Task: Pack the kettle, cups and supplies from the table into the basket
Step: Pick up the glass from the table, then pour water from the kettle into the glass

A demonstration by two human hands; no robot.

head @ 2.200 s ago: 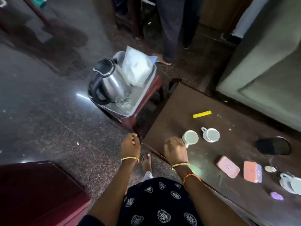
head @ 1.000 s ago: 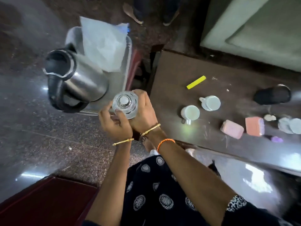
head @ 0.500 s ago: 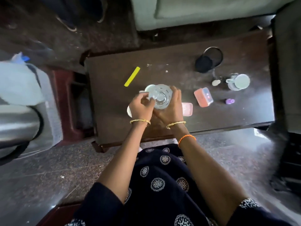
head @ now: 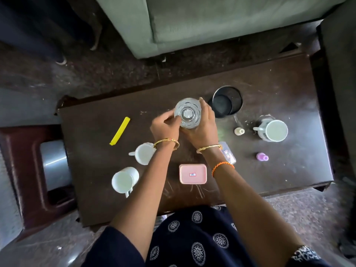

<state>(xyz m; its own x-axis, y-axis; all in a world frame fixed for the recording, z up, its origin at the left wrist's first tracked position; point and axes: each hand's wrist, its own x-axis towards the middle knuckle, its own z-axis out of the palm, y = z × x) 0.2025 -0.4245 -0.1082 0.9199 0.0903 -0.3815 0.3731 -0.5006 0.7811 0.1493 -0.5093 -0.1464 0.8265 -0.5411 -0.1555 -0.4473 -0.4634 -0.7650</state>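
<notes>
Both hands hold a clear ribbed glass [head: 187, 113] above the middle of the dark wooden table [head: 92, 151]. My left hand [head: 164, 127] pinches its left rim, while my right hand [head: 202, 128] wraps around its right side. Two white cups [head: 143, 153] [head: 124, 180] stand on the table left of my arms. A third white cup [head: 273, 131] stands at the right. A pink box [head: 192, 174] lies between my forearms, and another box [head: 228, 155] is partly hidden under my right wrist. The basket and kettle are out of view.
A black mesh holder [head: 226, 102] stands just right of the glass. A yellow strip [head: 119, 131], a small cream cap [head: 239, 131] and a purple cap [head: 262, 157] lie on the table. A maroon stool [head: 28, 199] stands at the left, a grey-green sofa [head: 192, 20] behind.
Both hands took the glass from the basket and carried it over the table; since half a second ago it has moved further from me, toward the black holder. The view has swung right, off the basket.
</notes>
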